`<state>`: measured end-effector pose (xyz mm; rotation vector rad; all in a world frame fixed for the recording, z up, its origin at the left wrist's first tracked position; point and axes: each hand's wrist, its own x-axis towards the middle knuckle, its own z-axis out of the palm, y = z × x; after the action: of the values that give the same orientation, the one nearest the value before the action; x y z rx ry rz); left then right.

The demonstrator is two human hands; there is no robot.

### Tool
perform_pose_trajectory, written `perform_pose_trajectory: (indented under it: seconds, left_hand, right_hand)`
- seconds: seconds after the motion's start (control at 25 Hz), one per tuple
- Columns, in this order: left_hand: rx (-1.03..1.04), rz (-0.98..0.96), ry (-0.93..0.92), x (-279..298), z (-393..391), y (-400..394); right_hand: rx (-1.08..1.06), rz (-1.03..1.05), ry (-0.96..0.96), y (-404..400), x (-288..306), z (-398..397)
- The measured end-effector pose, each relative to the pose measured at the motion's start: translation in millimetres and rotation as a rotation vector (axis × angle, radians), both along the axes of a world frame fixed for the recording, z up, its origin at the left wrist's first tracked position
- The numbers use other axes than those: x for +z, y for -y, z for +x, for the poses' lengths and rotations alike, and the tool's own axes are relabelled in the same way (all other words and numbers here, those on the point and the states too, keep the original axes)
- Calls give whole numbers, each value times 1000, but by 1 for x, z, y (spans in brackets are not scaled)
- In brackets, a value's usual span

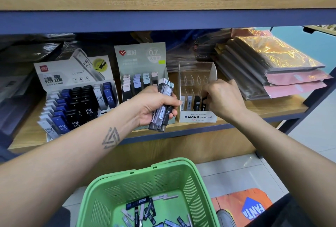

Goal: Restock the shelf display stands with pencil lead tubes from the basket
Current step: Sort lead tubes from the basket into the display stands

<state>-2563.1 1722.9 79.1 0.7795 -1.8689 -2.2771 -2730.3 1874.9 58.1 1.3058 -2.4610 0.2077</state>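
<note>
Wooden shelf [254,110]: left hand [154,107] grips tubes [161,107]; right hand [223,97] seemingly pinches one.

The clear display stand [198,88] is showing "MONO graph MG". The grey-green stand [141,58] is showing "0.7". The black and blue tubes [76,110] are reading "HB 0.5". The orange mat [241,206] is reading "FANTA".

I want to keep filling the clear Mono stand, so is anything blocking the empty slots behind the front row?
Nothing visible does. The right hand pinches a black tube at the front row of the clear stand; the rows behind it look open. The left hand holds its bundle of tubes off to the side.
</note>
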Motion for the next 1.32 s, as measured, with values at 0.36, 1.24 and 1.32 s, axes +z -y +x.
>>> perform_pose_trajectory:
  seconds: [0.36, 1.24, 1.32]
  left_hand:
    - [32, 60, -7, 3, 4, 3]
    - [20, 22, -2, 1, 6, 8]
    - [9, 22, 1, 1, 6, 8]
  right_hand:
    - [-2, -57, -7, 1, 16, 1]
    - [18, 107, -128, 4, -1, -2]
    - [27, 105, -127, 5, -1, -3]
